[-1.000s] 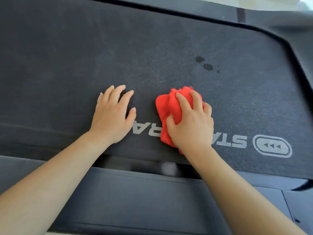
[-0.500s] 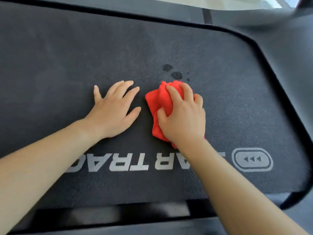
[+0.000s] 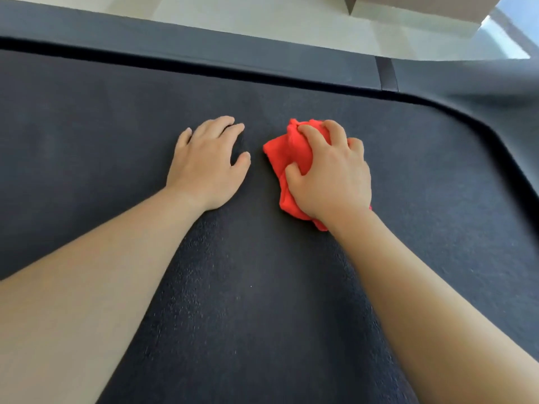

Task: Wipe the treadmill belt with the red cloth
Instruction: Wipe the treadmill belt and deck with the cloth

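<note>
Head view: red cloth (image 3: pixel 291 151) bunched under right hand (image 3: pixel 329 176) (on belt (image 3: pixel 248 287)).

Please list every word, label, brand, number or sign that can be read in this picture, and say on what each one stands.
None: no text can be read in this view.
The treadmill belt, the grey side rail and the red cloth under the right hand all show plain surfaces, without print, label or number.
</note>
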`<state>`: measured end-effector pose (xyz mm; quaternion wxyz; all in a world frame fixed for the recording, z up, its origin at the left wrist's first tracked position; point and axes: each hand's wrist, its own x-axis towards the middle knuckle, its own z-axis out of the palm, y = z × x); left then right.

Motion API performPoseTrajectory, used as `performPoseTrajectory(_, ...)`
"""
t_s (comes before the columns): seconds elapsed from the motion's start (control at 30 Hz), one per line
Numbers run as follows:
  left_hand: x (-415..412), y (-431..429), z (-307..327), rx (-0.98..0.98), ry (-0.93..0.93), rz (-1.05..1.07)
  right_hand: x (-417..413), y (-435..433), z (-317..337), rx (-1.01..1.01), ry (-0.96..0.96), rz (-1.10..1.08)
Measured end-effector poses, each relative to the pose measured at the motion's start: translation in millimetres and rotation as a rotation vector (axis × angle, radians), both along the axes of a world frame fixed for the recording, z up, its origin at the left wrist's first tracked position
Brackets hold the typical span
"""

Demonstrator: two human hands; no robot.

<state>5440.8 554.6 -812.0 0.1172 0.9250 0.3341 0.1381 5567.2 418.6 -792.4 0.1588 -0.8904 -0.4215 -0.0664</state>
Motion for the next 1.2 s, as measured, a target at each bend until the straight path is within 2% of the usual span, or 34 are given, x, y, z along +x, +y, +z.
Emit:
performPoseTrajectory(0.17,-1.1,-0.4,0.7,-0.001,-0.006,0.004,31.8,49.4,1.0,-0.007,-0.006,0.09)
performPoseTrajectory(0.33,-0.5,0.1,0.0,-0.018,-0.002,0.016,67.0,92.6,9.2,-0.037,0.02,0.328)
performPoseTrajectory(0.47,-0.2,0.1,1.0,-0.028,0.002,0.012,71.9,92.8,8.6,-0.046,0.011,0.346)
performPoseTrajectory(0.67,0.4,1.2,-0.1,-0.027,-0.011,0.016,42.4,15.5,5.5,-0.022,-0.021,0.184)
performPoseTrajectory(0.93,-5.8,-17.6,7.5,-0.015,0.046,0.004,-30.7,-137.6,2.6,0.029,-0.046,0.163)
performPoseTrajectory(1.03,-26.6,-55.7,8.7,-0.039,0.105,-0.038,-27.3,-135.4,11.7,-0.008,0.037,0.112)
performPoseTrajectory(1.13,-49.0,-108.7,13.8,-0.063,0.124,-0.165,-34.8,-124.7,16.6,-0.109,-0.007,0.025)
performPoseTrajectory(1.2,-64.2,-139.5,14.0,-0.073,0.117,-0.221,-48.8,-136.0,13.2,-0.101,-0.018,-0.012)
